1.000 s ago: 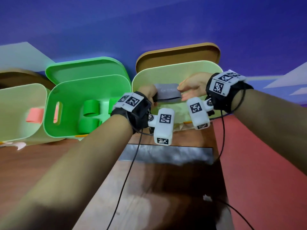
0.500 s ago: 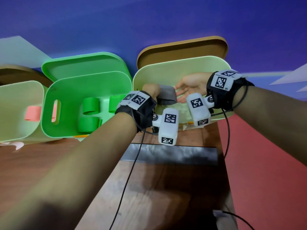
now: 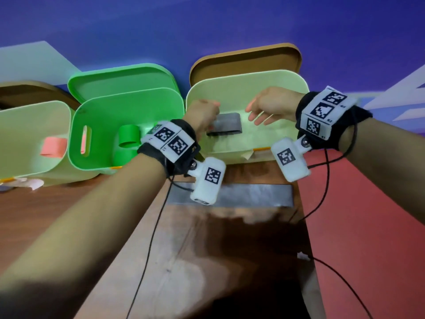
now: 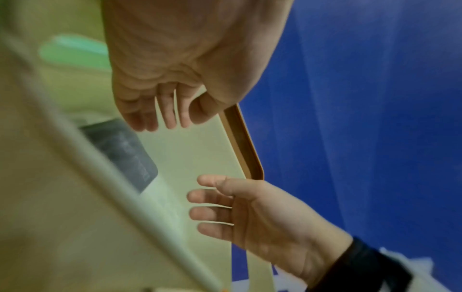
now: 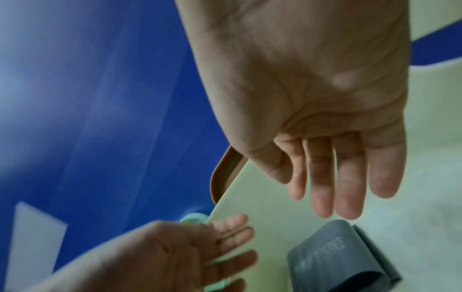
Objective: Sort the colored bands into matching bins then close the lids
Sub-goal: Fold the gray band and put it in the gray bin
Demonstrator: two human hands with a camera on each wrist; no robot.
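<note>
Both the left hand [image 3: 203, 116] and right hand [image 3: 271, 107] were held open, empty, above the grey band [image 3: 226, 125] (its printed lettering blurred, unreadable) at frame centre.

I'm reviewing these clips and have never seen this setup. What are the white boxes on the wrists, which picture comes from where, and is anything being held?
No robot here: a person works bare-handed. The white boxes are cameras strapped to the wrists; the big picture comes from a head camera, the two close-ups from those wrist cameras. On the wooden table stand open bins with lids tipped back. The left hand and right hand hover open over the right-hand pale bin, holding nothing. A grey band lies inside it. The green bin holds green bands; the leftmost pale bin holds a pink band.
</note>
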